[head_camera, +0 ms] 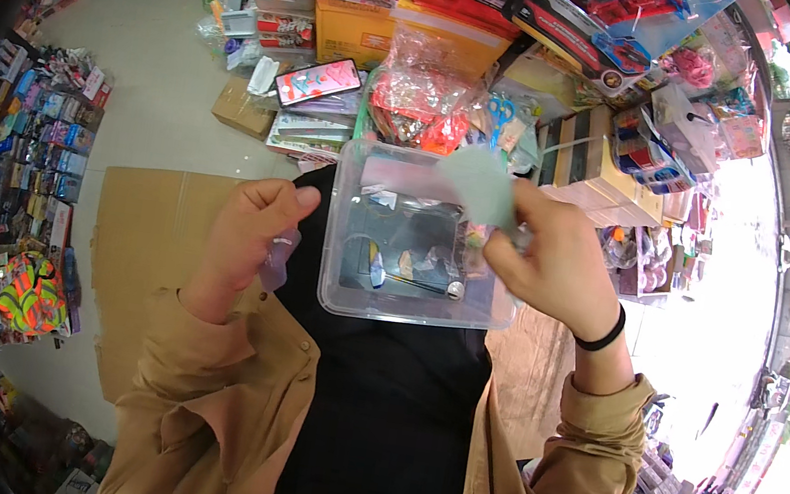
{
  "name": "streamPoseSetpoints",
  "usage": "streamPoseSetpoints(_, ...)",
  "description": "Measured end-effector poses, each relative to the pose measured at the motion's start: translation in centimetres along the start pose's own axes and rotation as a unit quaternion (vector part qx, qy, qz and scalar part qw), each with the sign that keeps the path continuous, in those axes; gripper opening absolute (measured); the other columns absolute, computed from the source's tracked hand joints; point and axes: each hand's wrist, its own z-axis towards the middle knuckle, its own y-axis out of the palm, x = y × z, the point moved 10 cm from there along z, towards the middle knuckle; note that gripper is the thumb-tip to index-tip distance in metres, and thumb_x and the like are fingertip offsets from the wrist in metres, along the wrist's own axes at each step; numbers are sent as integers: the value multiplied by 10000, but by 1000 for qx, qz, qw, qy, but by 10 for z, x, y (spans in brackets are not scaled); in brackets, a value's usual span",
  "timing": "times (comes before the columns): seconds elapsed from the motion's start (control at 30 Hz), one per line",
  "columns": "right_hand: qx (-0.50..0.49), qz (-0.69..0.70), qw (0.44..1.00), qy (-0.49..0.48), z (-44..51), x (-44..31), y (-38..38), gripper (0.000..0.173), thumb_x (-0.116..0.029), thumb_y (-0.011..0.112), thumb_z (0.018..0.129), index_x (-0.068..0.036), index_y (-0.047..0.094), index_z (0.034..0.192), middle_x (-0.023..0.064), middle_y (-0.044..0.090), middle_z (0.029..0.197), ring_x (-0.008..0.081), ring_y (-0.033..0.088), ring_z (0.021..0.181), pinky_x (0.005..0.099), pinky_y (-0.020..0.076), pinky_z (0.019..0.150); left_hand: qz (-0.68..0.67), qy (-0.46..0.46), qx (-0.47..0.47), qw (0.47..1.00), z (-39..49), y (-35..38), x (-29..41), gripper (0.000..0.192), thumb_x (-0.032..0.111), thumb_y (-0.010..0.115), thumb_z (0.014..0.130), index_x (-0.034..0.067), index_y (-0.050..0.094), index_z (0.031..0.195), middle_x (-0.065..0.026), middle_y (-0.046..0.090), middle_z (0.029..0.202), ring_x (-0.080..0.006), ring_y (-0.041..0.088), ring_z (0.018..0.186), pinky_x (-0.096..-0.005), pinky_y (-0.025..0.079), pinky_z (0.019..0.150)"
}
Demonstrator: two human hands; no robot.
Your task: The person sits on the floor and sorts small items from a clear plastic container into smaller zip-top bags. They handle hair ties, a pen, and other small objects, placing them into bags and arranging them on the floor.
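My left hand is curled, thumb on top, around a small translucent purple item that pokes out below the fingers. Between the thumb and fingers of my right hand is a pale green sheet-like piece, blurred, over the far right part of a clear plastic box. The box sits before me at my lap. Inside it lie a thin dark-handled stick, small scraps and a pale pink strip, which the green piece partly covers.
Beyond the box are red packets in clear plastic, blue-handled scissors and a phone with its screen lit. Flattened cardboard covers the floor at left. Stacked boxes stand at right. Packaged goods line the far left.
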Motion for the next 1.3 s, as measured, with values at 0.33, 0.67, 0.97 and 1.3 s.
streamPoseSetpoints(0.33, 161, 290, 927, 177, -79, 92, -2, 290, -273, 584, 994, -16, 596, 861, -7, 552, 621, 74, 494, 562, 239, 375, 533, 281, 55, -102, 953, -9, 42, 15, 399, 253, 660, 906, 16, 507, 623, 28, 430, 528, -51, 355, 511, -277, 288, 447)
streamPoseSetpoints(0.67, 142, -98, 981, -87, -87, -13, -31, 119, -97, 640, 855, -43, 674, 955, 74, 655, 699, 195, 636, 597, 305, 475, 524, 321, 92, -83, 939, -33, 70, 37, 386, 229, 652, 888, -2, 504, 617, -24, 428, 511, -57, 360, 517, -289, 296, 445)
streamPoseSetpoints(0.97, -98, -336, 933, -89, -27, -15, 53, 56, -113, 625, 737, -100, 679, 731, 96, 657, 650, 254, 674, 625, 384, 482, 496, 335, 123, -99, 929, -41, 98, 56, 348, 140, 656, 872, 8, 468, 611, 35, 422, 536, -30, 369, 546, -252, 302, 465)
streamPoseSetpoints(1.3, -30, -261, 964, -37, -46, -2, -19, 110, -79, 637, 692, -49, 638, 798, 153, 620, 634, 351, 645, 626, 459, 501, 569, 321, 83, -90, 939, -25, 91, 48, 345, 156, 652, 877, 8, 516, 596, 18, 482, 520, -35, 409, 526, -255, 326, 466)
